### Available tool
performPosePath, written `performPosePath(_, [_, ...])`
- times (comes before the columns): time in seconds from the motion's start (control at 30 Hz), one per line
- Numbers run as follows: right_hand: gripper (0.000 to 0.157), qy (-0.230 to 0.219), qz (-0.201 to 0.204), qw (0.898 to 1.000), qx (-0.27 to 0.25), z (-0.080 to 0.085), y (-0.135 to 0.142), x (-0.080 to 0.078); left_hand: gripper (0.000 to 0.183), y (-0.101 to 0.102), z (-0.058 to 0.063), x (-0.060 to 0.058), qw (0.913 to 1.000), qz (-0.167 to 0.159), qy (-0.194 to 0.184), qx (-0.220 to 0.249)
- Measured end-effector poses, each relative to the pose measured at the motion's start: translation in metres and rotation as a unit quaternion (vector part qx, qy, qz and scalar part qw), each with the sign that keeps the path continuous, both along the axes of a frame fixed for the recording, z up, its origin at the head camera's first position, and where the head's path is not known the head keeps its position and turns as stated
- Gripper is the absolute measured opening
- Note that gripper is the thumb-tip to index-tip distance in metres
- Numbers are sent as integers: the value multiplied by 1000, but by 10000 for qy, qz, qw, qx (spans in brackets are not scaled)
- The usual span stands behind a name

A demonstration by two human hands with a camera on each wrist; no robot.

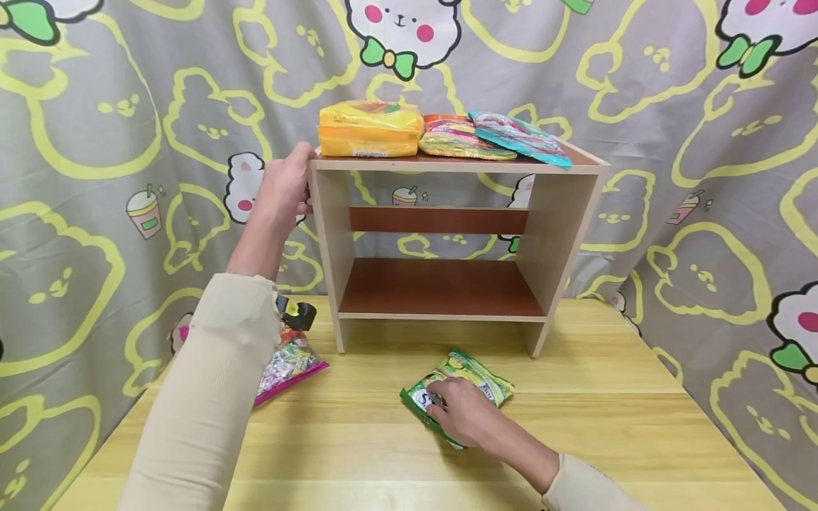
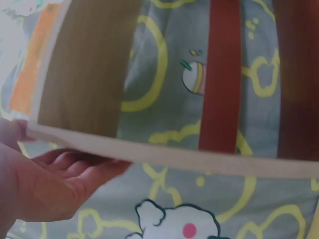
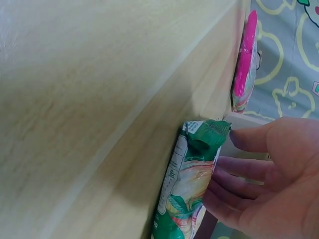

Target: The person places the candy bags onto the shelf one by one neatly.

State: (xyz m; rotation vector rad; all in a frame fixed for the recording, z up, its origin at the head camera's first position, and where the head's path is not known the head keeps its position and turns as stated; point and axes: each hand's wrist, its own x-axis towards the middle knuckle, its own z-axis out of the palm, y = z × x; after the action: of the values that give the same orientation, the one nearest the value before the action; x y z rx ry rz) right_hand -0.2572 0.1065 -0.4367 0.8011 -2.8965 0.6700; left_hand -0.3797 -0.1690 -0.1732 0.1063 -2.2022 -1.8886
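My left hand (image 1: pixel 287 181) grips the top left corner of a small wooden shelf (image 1: pixel 441 167), thumb by the top edge and fingers along the outer side panel. In the left wrist view, the fingers of that hand (image 2: pixel 70 179) lie against the pale edge of the panel. On the table, a green snack bag (image 1: pixel 469 365) lies flat in front of the shelf. My right hand (image 1: pixel 463 411) is over it; in the right wrist view the thumb and fingers are spread and relaxed, fingertips right at the face of the bag (image 3: pixel 192 179).
A yellow packet (image 1: pixel 371 131), a colourful bag (image 1: pixel 450 138) and a turquoise bag (image 1: pixel 520 135) lie on the shelf top. A clear zip bag with a pink edge (image 1: pixel 290 372) is at the left, partly behind my sleeve. A patterned curtain (image 1: pixel 639 177) surrounds the wooden table (image 1: pixel 601 404).
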Motion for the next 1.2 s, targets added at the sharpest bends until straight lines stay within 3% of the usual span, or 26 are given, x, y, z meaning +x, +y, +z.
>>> performPosePath(0.23, [30,-43,51,9998,-166,1,2,0,62,6,6,-3,9988,-355,-284,183])
performPosePath(0.5, [30,-165,11,9997,-188,1,0,-1,61,-1,3,-6,9933,-924,-436,539])
performPosePath(0.77, [30,-422,-68,9986,-313,2,3,-3,58,1,-4,-8,9874,-1273,-148,932])
performPosePath(0.87, [30,-458,-74,9983,-344,2,4,-4,61,2,-9,-9,9895,-1185,41,827])
performPosePath(1.07, [29,-493,-127,9980,-371,1,5,-6,65,1,-21,-12,9978,-401,509,144])
performPosePath(1.2, [30,-668,-151,9968,-412,0,4,-8,61,0,-25,-15,9970,-116,752,161])
